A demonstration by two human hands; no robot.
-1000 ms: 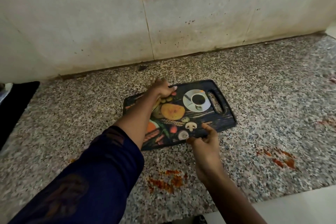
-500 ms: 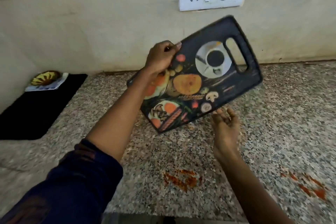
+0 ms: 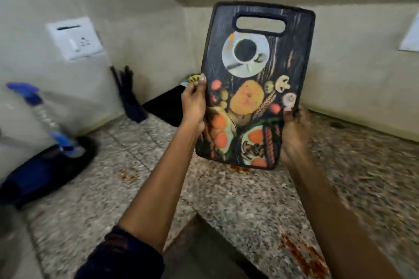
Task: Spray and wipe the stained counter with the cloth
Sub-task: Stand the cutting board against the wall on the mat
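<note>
I hold a dark cutting board (image 3: pixel 256 88) printed with food pictures upright in the air, handle slot at the top. My left hand (image 3: pixel 193 102) grips its left edge and my right hand (image 3: pixel 293 133) grips its lower right edge. Below it lies the speckled granite counter (image 3: pixel 226 192) with orange-red stains: one under the board (image 3: pixel 239 169), one near the front right (image 3: pixel 303 256), a small one to the left (image 3: pixel 127 176). A blurred spray bottle with a blue top (image 3: pixel 43 118) stands at the left. No cloth is visible.
A dark blue and black object (image 3: pixel 45 172) lies on the counter at the left. A dark knife block (image 3: pixel 130 97) stands in the corner beside a black mat (image 3: pixel 167 108). Wall sockets (image 3: pixel 76 38) sit on the left wall. The counter edge forms an inner corner (image 3: pixel 197 215).
The board went from flat on the counter to lifted and turned upright. My right hand has taken hold of its lower right edge. My view swung left, showing the corner and spray bottle.
</note>
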